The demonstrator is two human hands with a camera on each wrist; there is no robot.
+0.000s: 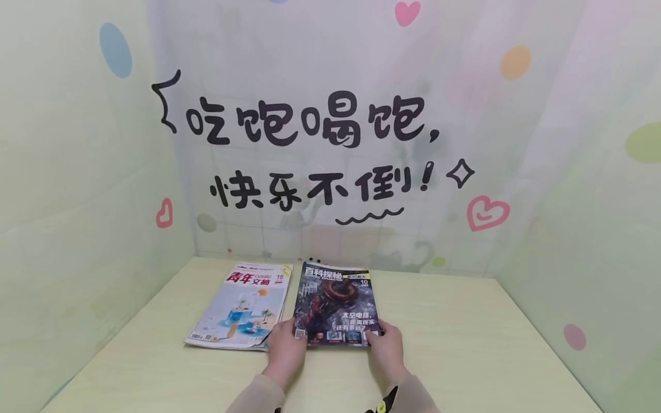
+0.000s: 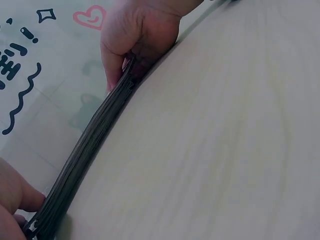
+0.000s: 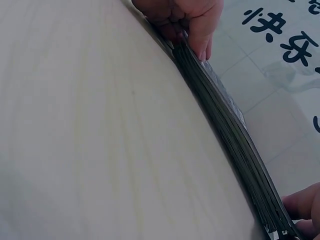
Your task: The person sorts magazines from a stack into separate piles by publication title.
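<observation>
A dark-covered magazine with a red ring-shaped picture lies face up at the middle of the table, its title toward the wall. At its lower left corner my left hand grips the edge, while my right hand pinches the lower right corner with the thumb on top. Its thick layered page edge faces me in the left wrist view, and the right wrist view shows the same edge between both hands. The fingers beneath the magazine are mostly hidden.
To the left lies a light blue-and-white magazine with red title characters, its lower right corner close to my left hand. Pale wood-grain table extends to the right. Printed wall panels with black lettering enclose the back and sides.
</observation>
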